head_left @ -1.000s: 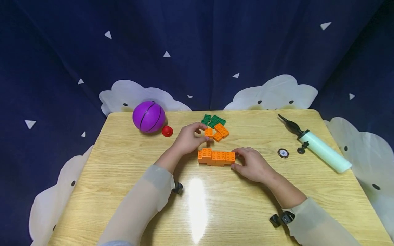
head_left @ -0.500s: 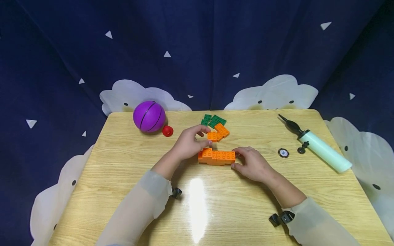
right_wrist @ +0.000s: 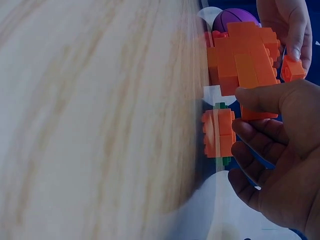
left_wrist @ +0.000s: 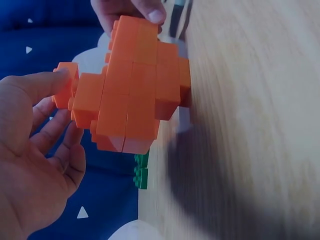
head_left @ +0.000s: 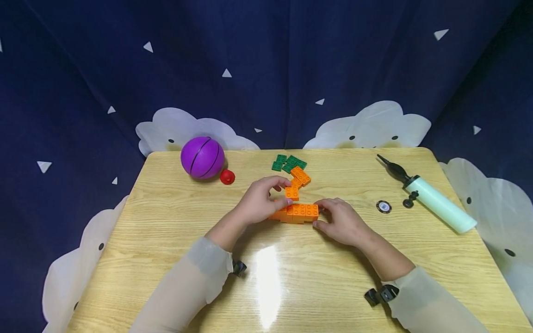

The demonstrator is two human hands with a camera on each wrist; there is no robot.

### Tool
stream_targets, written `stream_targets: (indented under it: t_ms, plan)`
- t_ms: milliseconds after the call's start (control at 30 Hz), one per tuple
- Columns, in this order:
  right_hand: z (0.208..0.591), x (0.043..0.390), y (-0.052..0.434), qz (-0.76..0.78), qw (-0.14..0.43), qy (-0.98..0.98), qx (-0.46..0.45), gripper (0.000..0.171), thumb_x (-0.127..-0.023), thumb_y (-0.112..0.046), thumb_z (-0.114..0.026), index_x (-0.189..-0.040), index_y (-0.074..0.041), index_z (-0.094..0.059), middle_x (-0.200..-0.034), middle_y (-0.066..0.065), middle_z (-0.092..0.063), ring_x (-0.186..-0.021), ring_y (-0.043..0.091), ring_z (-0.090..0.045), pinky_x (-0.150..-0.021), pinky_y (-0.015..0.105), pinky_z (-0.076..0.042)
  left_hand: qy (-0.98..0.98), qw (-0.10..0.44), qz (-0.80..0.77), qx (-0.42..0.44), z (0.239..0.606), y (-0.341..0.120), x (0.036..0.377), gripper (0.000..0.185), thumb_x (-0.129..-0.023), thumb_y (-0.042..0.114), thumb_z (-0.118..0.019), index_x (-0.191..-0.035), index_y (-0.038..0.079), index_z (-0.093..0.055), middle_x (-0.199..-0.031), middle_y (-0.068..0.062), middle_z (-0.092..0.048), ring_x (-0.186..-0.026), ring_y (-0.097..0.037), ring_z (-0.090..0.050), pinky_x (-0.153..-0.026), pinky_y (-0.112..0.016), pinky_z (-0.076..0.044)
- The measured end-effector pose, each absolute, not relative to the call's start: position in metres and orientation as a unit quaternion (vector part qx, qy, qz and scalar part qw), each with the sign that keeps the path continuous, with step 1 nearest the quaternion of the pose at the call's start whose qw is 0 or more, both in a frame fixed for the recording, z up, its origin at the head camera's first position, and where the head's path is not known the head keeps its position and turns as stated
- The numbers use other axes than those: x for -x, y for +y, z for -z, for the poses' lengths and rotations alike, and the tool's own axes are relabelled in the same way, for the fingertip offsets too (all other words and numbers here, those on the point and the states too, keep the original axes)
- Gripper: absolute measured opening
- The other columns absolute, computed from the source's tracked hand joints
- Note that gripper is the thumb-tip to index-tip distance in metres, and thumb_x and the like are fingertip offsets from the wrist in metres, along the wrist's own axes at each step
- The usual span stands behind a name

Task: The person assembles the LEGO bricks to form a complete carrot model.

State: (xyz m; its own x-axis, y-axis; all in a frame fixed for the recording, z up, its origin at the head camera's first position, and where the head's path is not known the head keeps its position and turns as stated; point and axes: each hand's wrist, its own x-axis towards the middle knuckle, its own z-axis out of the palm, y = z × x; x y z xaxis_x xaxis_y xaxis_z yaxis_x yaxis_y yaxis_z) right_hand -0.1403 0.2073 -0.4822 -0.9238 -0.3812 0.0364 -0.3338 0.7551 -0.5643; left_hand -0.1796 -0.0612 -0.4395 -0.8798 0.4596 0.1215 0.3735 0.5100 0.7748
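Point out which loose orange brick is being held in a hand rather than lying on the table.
The small orange brick pinched in the left hand, just above the orange block row. The other loose orange brick lies untouched beside the green bricks.

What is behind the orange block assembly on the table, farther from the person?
Behind the orange block assembly, the left hand pinches a small orange block. Farther back lie loose orange blocks, then green blocks. The hand hides the assembly's left end.
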Motion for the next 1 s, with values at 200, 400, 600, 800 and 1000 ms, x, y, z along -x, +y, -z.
stream_targets:
  t_ms: [200,400,600,800,1000]
  plan:
    - [0.482,0.140,0.207,0.293,0.041,0.937,0.188,0.050,-0.087,-0.024,-0.083,-0.129,-0.003,-0.067,-0.123,0.013,-0.070,-0.114,0.032,-0.063,-0.099,0.053,-0.050,0.870,0.057,-0.420,-0.253,0.443,-0.060,0.174,0.035,-0.091,0.026,-0.081,-0.124,0.023,-0.069,-0.120,0.010,-0.068,-0.106,-0.016,-0.058,-0.079,-0.033,-0.051]
    - [0.482,0.140,0.206,0.295,0.045,0.937,0.183,0.050,-0.087,-0.024,-0.083,-0.129,-0.004,-0.067,-0.125,0.013,-0.069,-0.115,0.032,-0.062,-0.101,0.054,-0.049,0.868,0.060,-0.420,-0.258,0.447,-0.060,0.169,0.034,-0.091,0.026,-0.081,-0.124,0.023,-0.070,-0.119,0.011,-0.068,-0.109,-0.017,-0.059,-0.086,-0.035,-0.051]
    - [0.481,0.139,0.206,0.294,0.047,0.938,0.179,0.049,-0.087,-0.023,-0.083,-0.129,-0.004,-0.067,-0.126,0.012,-0.069,-0.115,0.031,-0.062,-0.100,0.054,-0.049,0.871,0.061,-0.414,-0.257,0.451,-0.060,0.166,0.036,-0.090,0.027,-0.082,-0.124,0.024,-0.070,-0.119,0.013,-0.067,-0.107,-0.012,-0.057,-0.088,-0.034,-0.051]
    - [0.481,0.138,0.206,0.291,0.047,0.939,0.179,0.048,-0.087,-0.023,-0.083,-0.129,-0.004,-0.067,-0.126,0.012,-0.069,-0.116,0.031,-0.062,-0.100,0.053,-0.049,0.873,0.063,-0.411,-0.255,0.453,-0.062,0.165,0.034,-0.090,0.026,-0.082,-0.121,0.023,-0.071,-0.119,0.011,-0.066,-0.110,-0.014,-0.057,-0.095,-0.036,-0.048]
    - [0.481,0.138,0.206,0.290,0.046,0.938,0.182,0.048,-0.088,-0.023,-0.083,-0.129,-0.004,-0.067,-0.126,0.012,-0.069,-0.115,0.031,-0.062,-0.100,0.053,-0.049,0.873,0.063,-0.410,-0.257,0.456,-0.062,0.165,0.033,-0.089,0.025,-0.083,-0.119,0.024,-0.071,-0.123,0.011,-0.067,-0.115,-0.013,-0.056,-0.102,-0.037,-0.046]
